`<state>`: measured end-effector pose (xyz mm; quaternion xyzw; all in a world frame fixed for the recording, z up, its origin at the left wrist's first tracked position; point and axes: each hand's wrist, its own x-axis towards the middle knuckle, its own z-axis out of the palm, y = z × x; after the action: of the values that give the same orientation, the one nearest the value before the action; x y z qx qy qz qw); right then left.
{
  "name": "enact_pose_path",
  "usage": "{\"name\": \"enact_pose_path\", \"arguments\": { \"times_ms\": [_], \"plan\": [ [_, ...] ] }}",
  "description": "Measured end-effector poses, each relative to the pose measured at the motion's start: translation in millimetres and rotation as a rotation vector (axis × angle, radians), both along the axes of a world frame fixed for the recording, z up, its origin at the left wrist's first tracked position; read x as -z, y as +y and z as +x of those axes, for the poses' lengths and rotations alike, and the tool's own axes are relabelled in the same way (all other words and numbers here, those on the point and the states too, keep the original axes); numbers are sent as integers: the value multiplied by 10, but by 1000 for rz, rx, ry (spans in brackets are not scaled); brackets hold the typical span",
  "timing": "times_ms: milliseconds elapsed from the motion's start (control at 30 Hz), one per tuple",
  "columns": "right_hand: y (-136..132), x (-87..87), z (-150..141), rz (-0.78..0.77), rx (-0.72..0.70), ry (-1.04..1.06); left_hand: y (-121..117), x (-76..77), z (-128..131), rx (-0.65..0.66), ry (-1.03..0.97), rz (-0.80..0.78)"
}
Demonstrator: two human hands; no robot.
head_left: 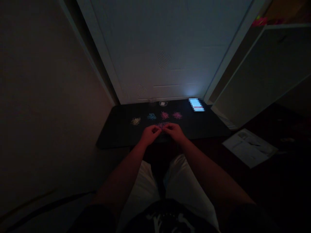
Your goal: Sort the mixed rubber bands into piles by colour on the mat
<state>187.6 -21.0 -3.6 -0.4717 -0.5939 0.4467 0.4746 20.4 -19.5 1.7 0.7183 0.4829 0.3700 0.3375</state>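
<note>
My left hand (pixel 151 133) and my right hand (pixel 174 130) are close together over the near edge of a dark table, thumbs and fingertips pinched. Whatever lies between the fingers is too small and dim to make out. Just beyond the fingertips is a pile of thin purplish sticks (pixel 162 124), partly hidden by my hands. Behind it, separate small heaps of similar thin pieces form a row: a cream heap (pixel 135 121), a blue heap (pixel 152 116), a pink heap (pixel 164 115) and a pinkish-purple heap (pixel 177 115).
The low dark table (pixel 116 129) stands against a pale panel (pixel 167 38). At its back are a clear round container (pixel 163 104) with a white patch and a lit phone (pixel 196 104). A pale flat sheet or packet (pixel 250 149) lies to the right, below table height.
</note>
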Motion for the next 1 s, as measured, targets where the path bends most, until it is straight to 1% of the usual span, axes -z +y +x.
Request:
{"name": "enact_pose_path", "arguments": {
  "times_ms": [267,400,500,633,833,900,1000],
  "plan": [
    [26,37,7,9,41,58,3,13,1,2,8,17],
    [0,8,7,13,-13,96,11,24,-9,11,11,22],
    [-14,-10,5,13,-49,37,17,38,-11,31,14,31],
    [-4,-10,10,25,-20,-27,17,40,-6,41,39,36],
    [17,18,18,-13,2,102,5,30,-3,31,44,25],
    [17,25,15,-13,-17,103,1,23,-4,33,43,25],
    [15,29,6,21,-81,20,-6,3,-2,45,50,33]
  ]
}}
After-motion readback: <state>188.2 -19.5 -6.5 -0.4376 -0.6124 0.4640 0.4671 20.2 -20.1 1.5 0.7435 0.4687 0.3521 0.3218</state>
